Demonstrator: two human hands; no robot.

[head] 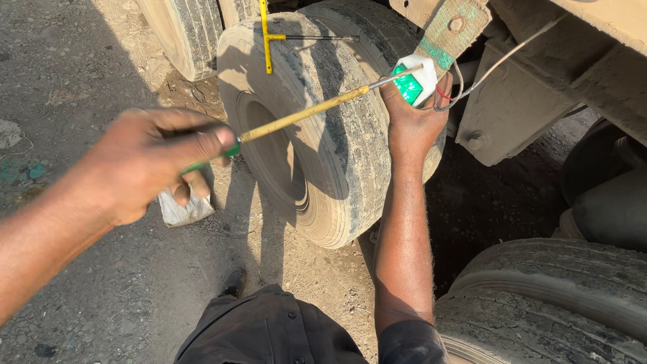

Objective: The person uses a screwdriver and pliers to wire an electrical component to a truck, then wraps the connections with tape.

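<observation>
Seen from above, a person's left hand (145, 165) has its fingers clenched around the green handle of a long screwdriver (317, 111), whose yellowish shaft runs up and to the right. Its metal tip touches a small white and green lamp unit (412, 82), which the right hand (412, 118) grasps from below, fingers wrapped around it, just under a dusty bracket (453, 28) on a vehicle's underside. Thin wires (485, 73), one red, trail from the lamp toward the frame. Behind the screwdriver a worn tyre (323, 141) leans upright on the dirt ground (87, 67), with a yellow T-shaped tool (267, 37) resting on its top. Another tyre (559, 296) lies at the lower right corner.
</observation>
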